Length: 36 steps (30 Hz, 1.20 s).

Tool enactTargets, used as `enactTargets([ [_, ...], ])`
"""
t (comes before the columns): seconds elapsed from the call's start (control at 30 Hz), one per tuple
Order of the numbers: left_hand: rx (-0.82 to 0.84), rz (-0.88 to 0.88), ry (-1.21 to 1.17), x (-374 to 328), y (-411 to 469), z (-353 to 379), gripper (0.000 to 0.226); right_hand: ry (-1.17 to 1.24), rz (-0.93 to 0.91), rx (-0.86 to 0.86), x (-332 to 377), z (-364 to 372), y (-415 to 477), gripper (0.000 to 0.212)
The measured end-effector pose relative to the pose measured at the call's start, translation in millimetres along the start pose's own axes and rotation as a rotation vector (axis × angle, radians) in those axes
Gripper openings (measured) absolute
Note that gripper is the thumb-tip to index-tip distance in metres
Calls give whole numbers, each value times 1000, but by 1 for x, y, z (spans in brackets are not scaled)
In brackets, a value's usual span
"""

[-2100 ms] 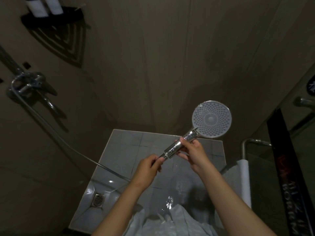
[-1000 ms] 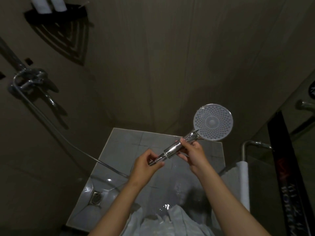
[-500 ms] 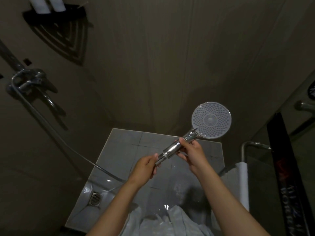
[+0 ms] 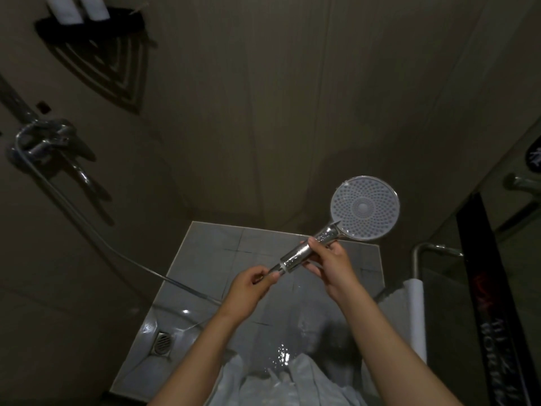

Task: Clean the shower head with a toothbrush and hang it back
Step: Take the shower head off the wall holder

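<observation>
Shower head [image 4: 365,208]: round pale-grey face, rings of small nozzles, chrome rim, face turned toward camera. Chrome handle slants down-left. Held mid-air above wet tiled floor [image 4: 210,253], right of centre. Right hand [image 4: 333,268] wrapped round handle, thumb on top. Left hand [image 4: 248,285] pinching fitting at handle's base; joint itself hidden by fingers. Hose [image 4: 190,290] runs left, up to faucet [image 4: 44,139] on wall. Drain [image 4: 162,342] in floor, lower left.
</observation>
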<state>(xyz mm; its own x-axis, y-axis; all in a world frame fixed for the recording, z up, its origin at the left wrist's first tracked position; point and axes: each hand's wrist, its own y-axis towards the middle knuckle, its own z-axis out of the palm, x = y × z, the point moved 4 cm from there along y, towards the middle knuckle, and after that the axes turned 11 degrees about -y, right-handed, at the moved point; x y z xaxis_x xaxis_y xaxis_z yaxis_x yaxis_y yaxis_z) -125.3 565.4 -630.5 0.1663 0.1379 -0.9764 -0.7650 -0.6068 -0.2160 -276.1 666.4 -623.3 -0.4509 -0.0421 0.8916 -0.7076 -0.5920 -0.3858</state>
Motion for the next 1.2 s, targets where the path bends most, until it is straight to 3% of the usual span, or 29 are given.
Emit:
enactTargets([
  [0.17,22,-139,-9,3,0,4,37,-7,6,3,-2,1,1,4],
  [0.33,5,-34,12,-7,-3,2,12,-10,16,-8,-1,-1,0,4],
  [0.6,66,-14,49,-15,-5,7,22,-12,48,-26,-1,-2,-2,3],
  [0.77,-146,-123,-38,3,-7,-22,48,47,8,-132,18,-18,3,6],
  [0.9,-321,-112,-46,17,-11,-50,52,133,-20,-218,33,-39,8,7],
  [1.2,-307,-68,-11,14,0,-46,45,71,-69,-224,33,-38,6,13],
])
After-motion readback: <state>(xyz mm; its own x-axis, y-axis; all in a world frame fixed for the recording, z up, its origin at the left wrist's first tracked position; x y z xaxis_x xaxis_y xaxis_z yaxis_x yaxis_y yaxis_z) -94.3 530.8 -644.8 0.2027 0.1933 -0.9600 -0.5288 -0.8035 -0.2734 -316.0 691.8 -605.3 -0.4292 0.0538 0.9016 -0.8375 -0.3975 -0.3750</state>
